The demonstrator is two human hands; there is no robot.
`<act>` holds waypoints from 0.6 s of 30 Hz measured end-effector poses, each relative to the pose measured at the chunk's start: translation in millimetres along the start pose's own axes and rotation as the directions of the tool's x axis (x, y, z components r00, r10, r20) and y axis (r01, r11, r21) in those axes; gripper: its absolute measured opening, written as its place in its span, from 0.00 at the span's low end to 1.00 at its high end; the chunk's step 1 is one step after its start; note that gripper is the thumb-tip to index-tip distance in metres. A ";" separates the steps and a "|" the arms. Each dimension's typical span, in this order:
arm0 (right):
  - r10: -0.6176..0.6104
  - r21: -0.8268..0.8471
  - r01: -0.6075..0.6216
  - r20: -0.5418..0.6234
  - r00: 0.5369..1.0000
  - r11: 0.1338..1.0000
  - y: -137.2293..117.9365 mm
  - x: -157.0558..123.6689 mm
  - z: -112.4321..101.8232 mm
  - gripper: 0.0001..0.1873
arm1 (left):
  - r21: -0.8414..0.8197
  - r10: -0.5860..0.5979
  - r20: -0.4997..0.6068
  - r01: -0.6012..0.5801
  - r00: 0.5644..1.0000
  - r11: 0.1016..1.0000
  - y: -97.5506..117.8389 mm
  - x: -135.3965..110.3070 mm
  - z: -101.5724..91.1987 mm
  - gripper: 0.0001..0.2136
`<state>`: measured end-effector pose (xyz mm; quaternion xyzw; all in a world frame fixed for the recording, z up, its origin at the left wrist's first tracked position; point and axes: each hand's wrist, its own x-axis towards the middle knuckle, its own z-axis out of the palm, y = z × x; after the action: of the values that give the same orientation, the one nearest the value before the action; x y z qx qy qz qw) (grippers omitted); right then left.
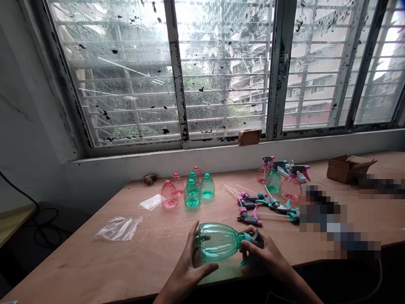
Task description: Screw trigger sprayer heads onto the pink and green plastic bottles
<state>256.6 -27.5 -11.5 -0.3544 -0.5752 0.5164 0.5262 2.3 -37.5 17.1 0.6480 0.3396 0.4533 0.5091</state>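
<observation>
A clear green spray bottle lies sideways in the air over the table's front edge, its base toward the left. My right hand is closed around its dark grey and teal spray head at the neck. Beside the base, my left hand is open, fingers stretched up along the bottle's end and thumb spread below it. Whether those fingers touch the plastic is hard to see. Loose spray heads in pink, teal and grey, with thin tubes, lie beyond my right hand.
Several headless red and green bottles stand toward the window. Bottles with heads fitted stand farther right, near a cardboard box. Plastic bags lie on the left of the wooden table. A blurred patch covers the right side.
</observation>
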 end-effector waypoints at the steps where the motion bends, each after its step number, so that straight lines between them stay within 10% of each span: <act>1: 0.004 -0.007 -0.004 0.003 1.000 1.000 -1.1 -0.4 0.5 0.20 | -0.006 -0.016 0.002 0.016 1.000 1.000 0.0 0.2 -0.5 0.45; 18: 0.025 -0.023 -0.025 0.012 1.000 0.999 -4.5 -1.5 0.9 0.20 | -0.024 -0.033 0.041 0.034 0.999 0.999 1.9 -0.2 -1.6 0.41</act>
<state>256.5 -30.1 -7.4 -0.3645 -0.5799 0.5184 0.5120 0.8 -37.6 19.0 0.6450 0.3345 0.4357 0.5313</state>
